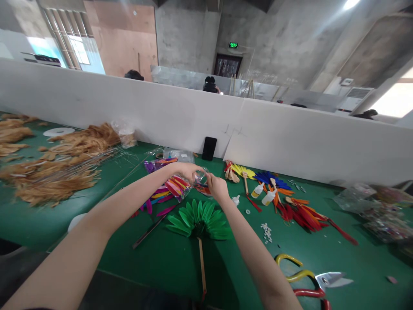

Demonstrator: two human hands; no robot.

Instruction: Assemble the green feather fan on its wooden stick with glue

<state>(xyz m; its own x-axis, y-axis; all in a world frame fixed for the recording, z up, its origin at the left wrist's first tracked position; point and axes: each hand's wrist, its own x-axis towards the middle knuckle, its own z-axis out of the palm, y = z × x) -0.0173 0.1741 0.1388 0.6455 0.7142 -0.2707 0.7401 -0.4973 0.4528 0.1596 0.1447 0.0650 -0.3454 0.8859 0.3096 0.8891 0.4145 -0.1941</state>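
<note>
My left hand (188, 171) and my right hand (217, 187) meet over the middle of the table, fingers bent and pinched close together. A clear, shiny piece that looks like plastic shows around the fingertips; its kind is too small to make out. Below them lies a green feather fan (201, 217) with a flat wooden handle (201, 262) pointing towards me. Bright feathers in pink, orange and purple (174, 188), partly in clear bags, lie beside and under my left forearm. A small white bottle (236, 200) stands right of my right wrist.
Yellow-and-red-handled scissors (318, 280) lie front right. Glue bottles (268, 197), a yellow feather fan (243, 171), blue feathers (269, 178), red feathers (303, 217) and white beads (266, 232) are at right. Brown fibres (54, 181) cover the left. A phone (209, 148) leans on the partition (180, 112).
</note>
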